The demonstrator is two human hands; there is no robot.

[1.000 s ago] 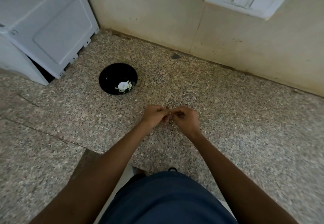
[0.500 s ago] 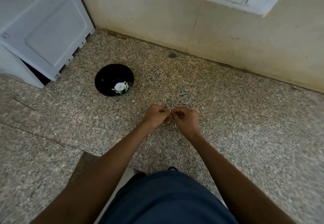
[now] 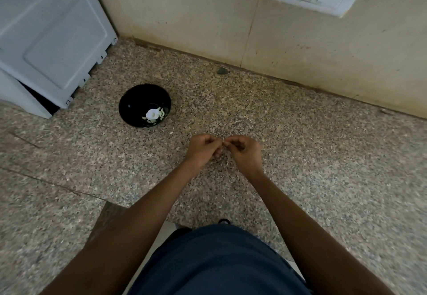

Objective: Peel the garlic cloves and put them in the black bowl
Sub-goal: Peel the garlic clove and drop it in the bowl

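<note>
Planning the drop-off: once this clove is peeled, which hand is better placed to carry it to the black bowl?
Probably the left hand: the black bowl sits on its side; the right hand would cross over.

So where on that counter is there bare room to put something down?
Bare speckled counter runs right of the right hand to the wall, and between the hands and the wall. It is tighter on the left, where the black bowl sits near the white appliance.

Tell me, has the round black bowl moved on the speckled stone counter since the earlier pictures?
No. The round black bowl keeps its place beside the white appliance's corner; only the head camera shifted, which moves everything in the picture together.
</note>
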